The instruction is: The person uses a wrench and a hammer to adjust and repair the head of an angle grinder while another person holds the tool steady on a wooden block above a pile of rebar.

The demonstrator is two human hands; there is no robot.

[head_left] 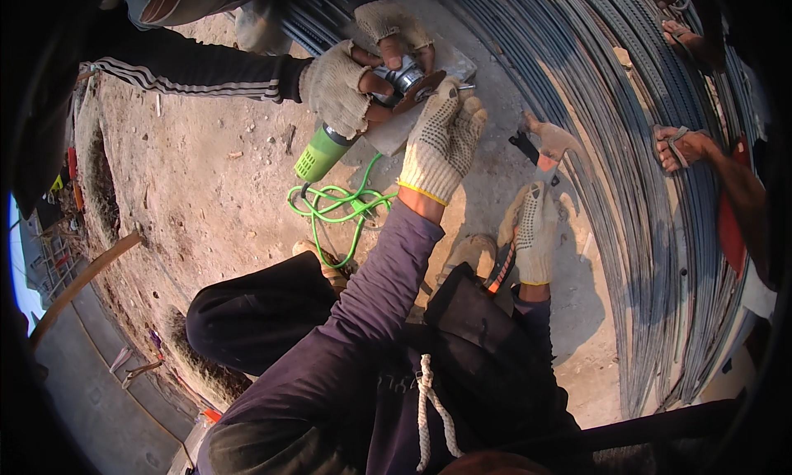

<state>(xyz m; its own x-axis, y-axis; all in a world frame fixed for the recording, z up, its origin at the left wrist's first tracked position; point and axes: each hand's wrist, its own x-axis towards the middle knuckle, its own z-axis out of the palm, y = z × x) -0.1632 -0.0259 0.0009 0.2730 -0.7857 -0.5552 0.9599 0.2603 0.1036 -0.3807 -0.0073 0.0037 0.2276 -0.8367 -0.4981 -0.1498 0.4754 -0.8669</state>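
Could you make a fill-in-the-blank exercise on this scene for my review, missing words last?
The vented housing of the angle grinder is coloured ____.
The person's left hand wears a dotted glove edged in ____ at the wrist.
The right hand holds a tool whose handle is black and ____.
Rebar lies along the picture's ____ side.

Missing words: green; yellow; orange; right.

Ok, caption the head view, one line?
Gloved left hand beside the disc of a green grinder in a co-worker's hands; right hand holding an orange-and-black tool.
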